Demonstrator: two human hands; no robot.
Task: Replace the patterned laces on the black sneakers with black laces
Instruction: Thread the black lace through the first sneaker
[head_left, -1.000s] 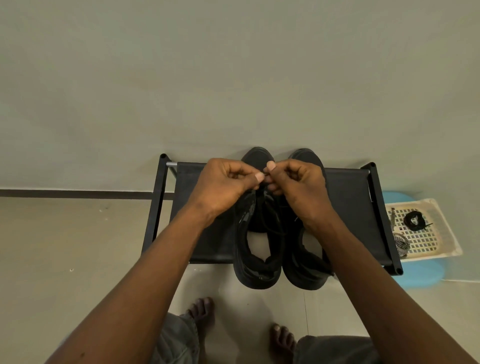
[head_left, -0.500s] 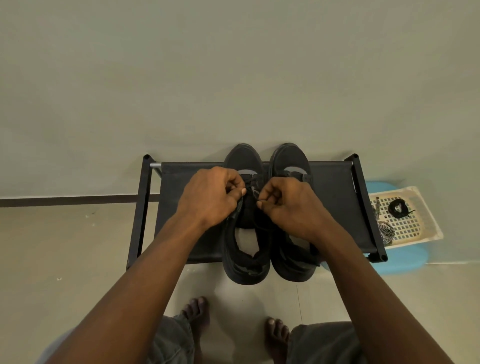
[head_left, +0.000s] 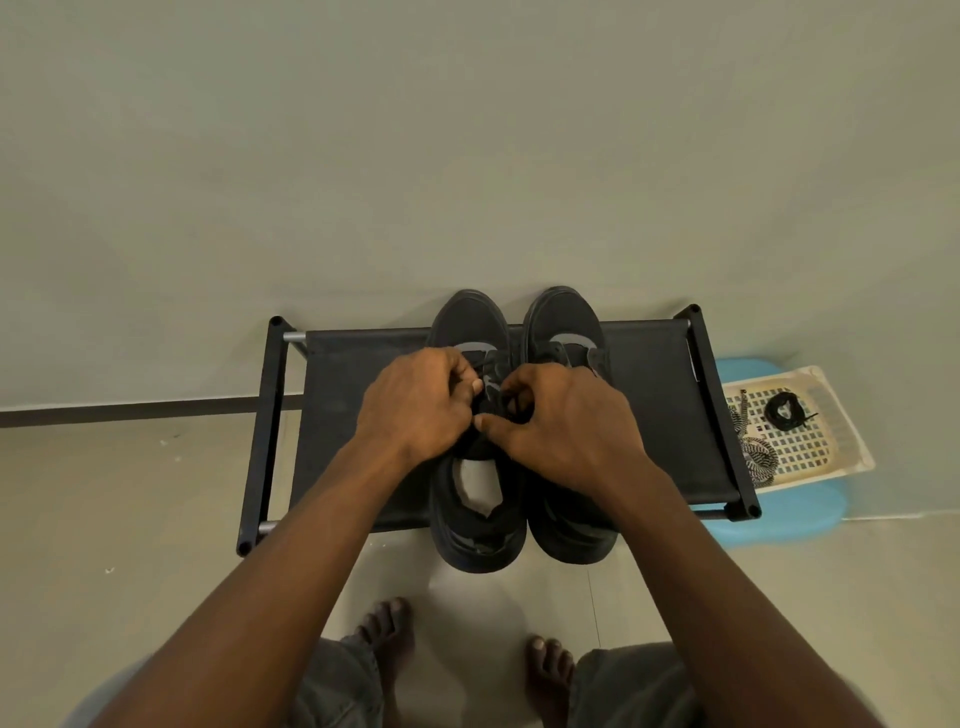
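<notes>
Since a second ago my left hand (head_left: 415, 405) and right hand (head_left: 566, 426) have sunk onto the left sneaker (head_left: 478, 525) directly beneath them. Each pinches its black lace (head_left: 511, 408) with curled fingers. The patterned laces (head_left: 758, 454) lie well right of my right hand.

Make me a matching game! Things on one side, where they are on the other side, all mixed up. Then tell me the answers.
Things:
1 black sneakers
2 coiled black lace
3 patterned laces
4 cream basket

Places:
A on the blue stool
B on the black rack
C in the middle of the basket
D at the basket's edge beside the rack

Pairs: 1-B, 2-C, 3-D, 4-A
</notes>
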